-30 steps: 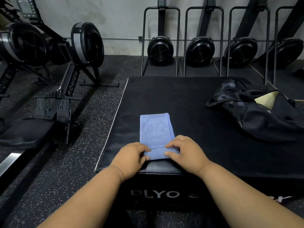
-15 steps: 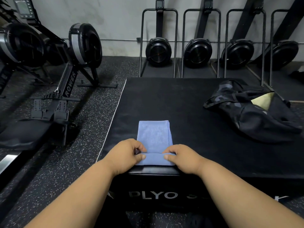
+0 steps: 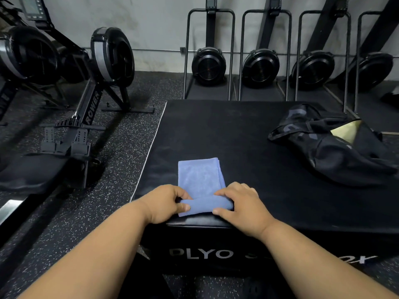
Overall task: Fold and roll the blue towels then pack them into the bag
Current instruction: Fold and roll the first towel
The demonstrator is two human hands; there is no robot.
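Note:
A blue towel (image 3: 199, 178), folded into a narrow strip, lies on the black plyo box (image 3: 248, 137) near its front edge. The strip's near end is curled into a small roll. My left hand (image 3: 164, 203) grips the roll's left end with curled fingers and thumb. My right hand (image 3: 241, 203) grips its right end the same way. A black bag (image 3: 332, 152) lies slumped on the box at the right, its mouth showing a yellowish lining.
Rowing machines (image 3: 90, 87) stand on the speckled rubber floor to the left. More rowers (image 3: 208, 65) are stored upright against the back wall. Bare box top lies between the towel and the bag.
The roll at the towel's near end has grown thicker as both hands turned it away from me. The flat part of the strip is shorter.

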